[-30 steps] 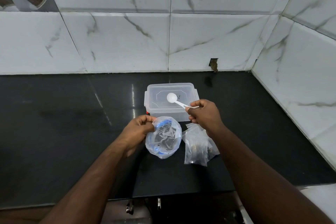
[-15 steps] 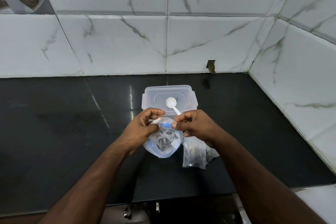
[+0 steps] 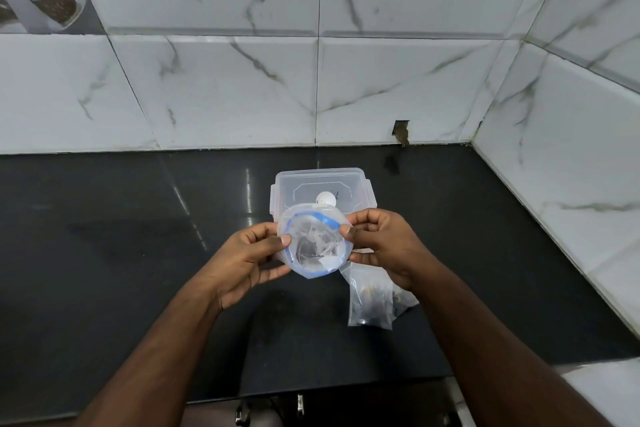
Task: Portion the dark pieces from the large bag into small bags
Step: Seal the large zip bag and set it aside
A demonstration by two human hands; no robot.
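Note:
A clear zip bag with a blue seal strip [image 3: 313,246] is held above the black counter, its mouth pulled wide and facing me, with dark pieces visible inside. My left hand [image 3: 254,260] pinches the bag's left rim. My right hand [image 3: 379,246] pinches its right rim. Small filled bags of dark pieces [image 3: 372,302] lie on the counter under my right wrist. A white spoon [image 3: 325,198] rests on the lid of a clear plastic container [image 3: 287,184] just behind the bag.
The black counter [image 3: 138,236] ends at marble-tiled walls at the back and on the right [image 3: 554,184]. Its front edge runs near the bottom of the view, with metal fittings [image 3: 242,412] below it.
My right hand let go of the white spoon, which now lies on the container lid, and took the bag's right rim. Both hands lifted the bag and spread its mouth.

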